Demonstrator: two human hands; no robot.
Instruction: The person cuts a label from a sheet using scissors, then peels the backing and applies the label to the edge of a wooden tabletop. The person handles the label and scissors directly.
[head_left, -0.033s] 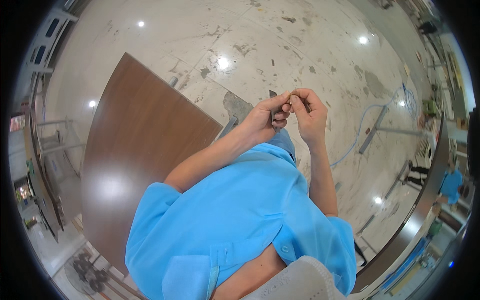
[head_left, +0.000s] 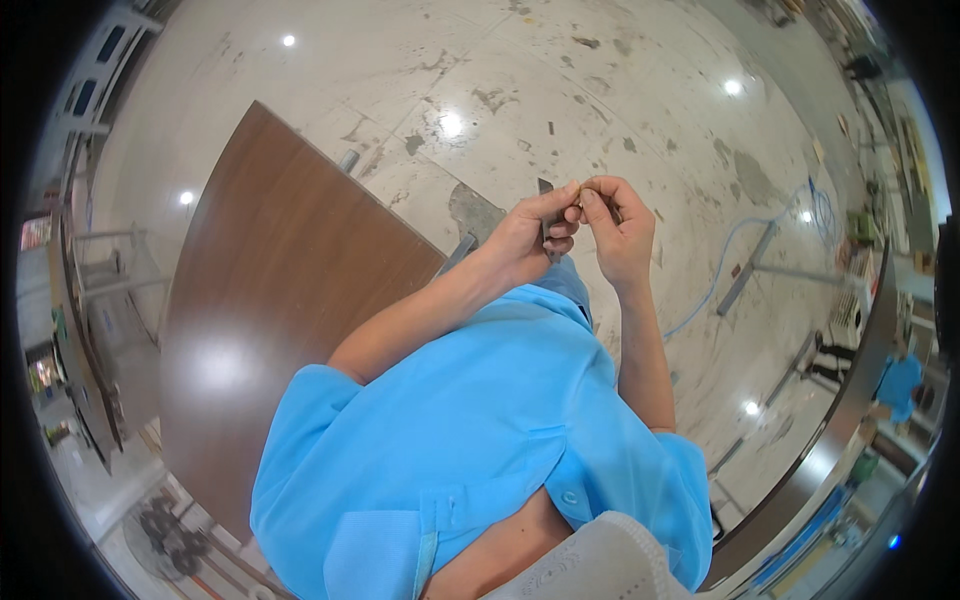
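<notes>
My left hand (head_left: 535,228) is closed around a thin dark flat strip (head_left: 545,187). One end of the strip sticks up above the fingers, and its lower end shows below them. The left thumb and forefinger meet the fingertips of my right hand (head_left: 622,232). That hand is bent into a pinch. Whatever lies between the fingertips is too small to name. Both hands are held up in front of my body, above the floor. Left of them is a large brown wood-look tabletop (head_left: 300,250), which neither hand touches.
Metal legs show beside the tabletop's right edge. On the stained tile floor (head_left: 640,80) at right lie a blue hose (head_left: 722,262) and a grey metal frame (head_left: 745,270). Another brown board (head_left: 850,400) curves along the right, with a person in blue (head_left: 900,385) beyond it. A fan (head_left: 165,540) stands lower left.
The surroundings have shifted very slightly in the view. Both hands keep the same pinch, and the strip stays in the left hand.
</notes>
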